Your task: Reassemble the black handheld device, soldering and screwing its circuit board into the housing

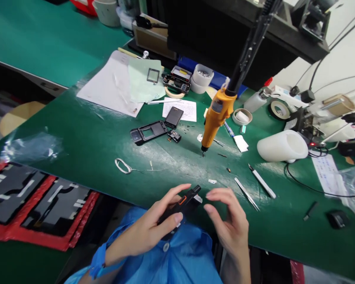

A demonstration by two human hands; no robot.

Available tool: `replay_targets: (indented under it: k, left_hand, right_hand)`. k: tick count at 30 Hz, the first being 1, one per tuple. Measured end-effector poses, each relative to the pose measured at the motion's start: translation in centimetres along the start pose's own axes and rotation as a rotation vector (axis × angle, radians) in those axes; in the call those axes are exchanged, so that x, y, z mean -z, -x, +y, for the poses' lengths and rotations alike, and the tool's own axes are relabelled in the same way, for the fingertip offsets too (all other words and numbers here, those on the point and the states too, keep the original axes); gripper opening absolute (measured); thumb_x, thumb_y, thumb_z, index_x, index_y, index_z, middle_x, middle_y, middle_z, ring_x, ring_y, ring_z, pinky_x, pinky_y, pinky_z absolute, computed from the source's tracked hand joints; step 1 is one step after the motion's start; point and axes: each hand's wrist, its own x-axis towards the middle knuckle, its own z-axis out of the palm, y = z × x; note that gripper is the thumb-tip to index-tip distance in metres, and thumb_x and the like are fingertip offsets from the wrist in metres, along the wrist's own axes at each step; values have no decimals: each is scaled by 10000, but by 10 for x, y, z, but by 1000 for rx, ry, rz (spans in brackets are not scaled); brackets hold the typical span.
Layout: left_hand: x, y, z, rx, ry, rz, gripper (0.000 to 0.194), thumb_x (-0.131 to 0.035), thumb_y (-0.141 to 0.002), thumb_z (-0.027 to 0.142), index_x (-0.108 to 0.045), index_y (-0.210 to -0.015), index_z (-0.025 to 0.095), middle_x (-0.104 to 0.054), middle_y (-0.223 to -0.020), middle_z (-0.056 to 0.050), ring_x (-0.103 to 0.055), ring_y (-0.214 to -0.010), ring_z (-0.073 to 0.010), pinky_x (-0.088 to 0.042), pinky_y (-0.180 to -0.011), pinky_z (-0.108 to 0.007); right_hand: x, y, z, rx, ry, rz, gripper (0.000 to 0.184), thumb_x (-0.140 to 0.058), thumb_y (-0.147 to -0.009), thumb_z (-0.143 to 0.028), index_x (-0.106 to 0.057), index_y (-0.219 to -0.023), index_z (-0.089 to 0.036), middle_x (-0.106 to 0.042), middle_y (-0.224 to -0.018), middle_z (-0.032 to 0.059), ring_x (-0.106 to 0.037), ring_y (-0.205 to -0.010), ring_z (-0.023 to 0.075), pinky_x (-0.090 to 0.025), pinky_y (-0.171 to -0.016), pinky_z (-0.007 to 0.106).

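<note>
My left hand [154, 227] is wrapped round a black handheld device [183, 203] with an orange side button, held over the table's near edge above my blue smock. Just to the right of the device hovers my right hand [229, 221], fingers curved and apart, with nothing in them. An orange electric screwdriver [215, 118] hangs from a black arm, its tip close to the green mat [91, 138]. Further back lie a black device frame [148, 132], a black flat panel [174, 116] and a small black part [174, 136].
Tweezers [246, 192] and a slim white-handled tool [262, 180] lie right of my hands. A white cylinder [282, 146], tape rolls, small cups and paper sheets crowd the back. Red trays [41, 205] with black parts sit at the left. A cable [313, 185] runs at right.
</note>
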Motion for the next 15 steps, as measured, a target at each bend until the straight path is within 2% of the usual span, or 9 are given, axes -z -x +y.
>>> replay_targets:
  k: [5,9,13,15]
  left_hand:
    - [1,6,-3,-19,-272,-18,611,-588,-1114,572,-495,-1693,400,-543,-1738,-24,-592,-1547,-306,-511,-1276,-422]
    - [2,6,-1,-44,-347,-54,574,-602,-1113,542,-524,-1670,425,-547,-1733,15,-580,-1562,-273,-474,-1302,-385]
    - [3,0,-3,3,-244,-88,603,-634,-1091,562,-544,-1661,389,-583,-1705,-22,-597,-1541,-299,-506,-1276,-397]
    - [2,-4,-2,37,-82,-133,632,-653,-1079,574,-547,-1659,345,-662,-1618,-65,-705,-1400,-293,-573,-1199,-376]
  right_hand:
    - [1,-8,-8,-22,-29,-128,49,-704,-1081,-246,-677,-1051,-274,-743,-956,-17,-690,-911,153,-524,-843,281]
    - [5,-7,-7,-39,-41,-198,102,-665,-1098,-226,-630,-1010,-263,-710,-918,-15,-651,-864,156,-501,-801,294]
    - [4,-4,-8,-6,-11,-209,128,-603,-1123,-222,-594,-1000,-254,-684,-904,-4,-627,-858,164,-477,-803,319]
    - [2,-1,-7,-3,-24,-174,138,-580,-1133,-236,-584,-995,-251,-664,-896,-1,-613,-855,163,-470,-801,323]
